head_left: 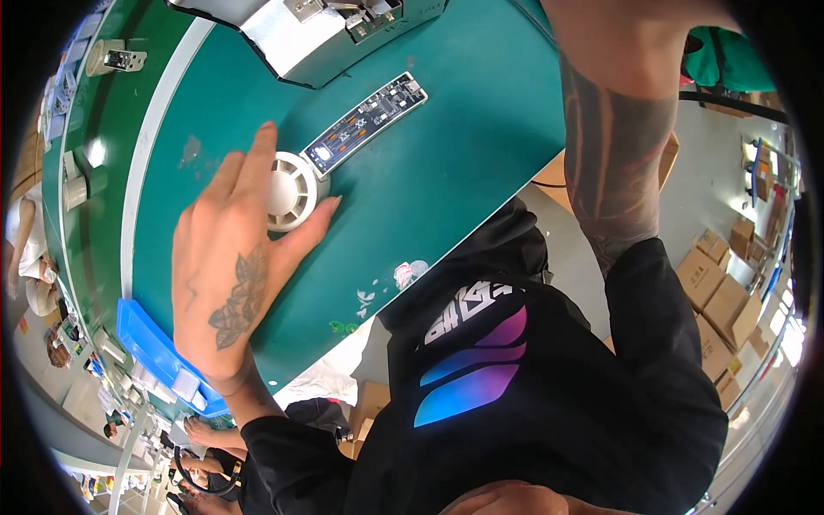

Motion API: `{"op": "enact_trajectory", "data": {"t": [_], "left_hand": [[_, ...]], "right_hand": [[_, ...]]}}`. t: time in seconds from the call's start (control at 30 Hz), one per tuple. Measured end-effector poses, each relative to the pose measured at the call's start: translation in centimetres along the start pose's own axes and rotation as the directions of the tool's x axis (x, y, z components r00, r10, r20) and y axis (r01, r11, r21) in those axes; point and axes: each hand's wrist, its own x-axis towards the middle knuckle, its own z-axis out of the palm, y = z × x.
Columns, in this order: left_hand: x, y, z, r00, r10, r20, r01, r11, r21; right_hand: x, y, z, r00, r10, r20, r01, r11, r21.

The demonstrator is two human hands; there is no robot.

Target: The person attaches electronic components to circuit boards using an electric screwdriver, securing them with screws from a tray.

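A small white handheld fan lies on the green work table [463, 129], its round slotted head [300, 193] between the thumb and fingers of my left hand [232, 232]. My other fingertips are partly hidden behind the hand. From the head, the long handle runs toward the upper right, with a bare dark circuit board [365, 124] in it. A light glows on the board near the head, and a metal port sits at the far end. My right arm reaches up past the table's right side. Only part of my right hand [635, 39] shows at the top edge; its fingers are outside the picture.
A black and silver metal machine [300, 51] stands at the table's far side. Along the left runs a green conveyor [103, 163] carrying white parts. A blue tray [142, 335] sits beside my left wrist. Cardboard boxes [708, 283] are stacked at right. Other people's arms [219, 436] show lower left.
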Motion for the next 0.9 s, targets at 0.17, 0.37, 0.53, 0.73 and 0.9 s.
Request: {"op": "enact_trajectory", "data": {"t": [0.17,0.37,0.53,0.73,0.9], "left_hand": [[0.0,-0.1,0.1,1.0,-0.015,0.02,0.015,1.0,-0.021],[0.0,0.1,0.1,0.998,-0.058,0.024,0.059,0.997,-0.054],[-0.2,-0.2,0.0,0.998,-0.06,0.017,0.061,0.997,-0.042],[-0.3,-0.5,0.2,0.999,-0.028,0.016,0.029,1.0,-0.013],[-0.4,-0.3,-0.4,0.992,-0.094,0.079,0.096,0.995,-0.027]], "right_hand": [[1.2,-0.5,-1.7,1.0,0.013,0.013,-0.013,1.0,-0.002],[1.0,1.9,-0.3,0.999,0.029,0.029,-0.029,1.0,-0.002],[-0.2,-0.3,-0.3,0.997,0.045,0.055,-0.045,0.999,0.009],[1.9,-2.4,-3.3,0.995,0.046,0.087,-0.047,0.999,0.016],[4.9,0.7,-2.2,0.99,0.05,0.133,-0.054,0.998,0.029]]}}
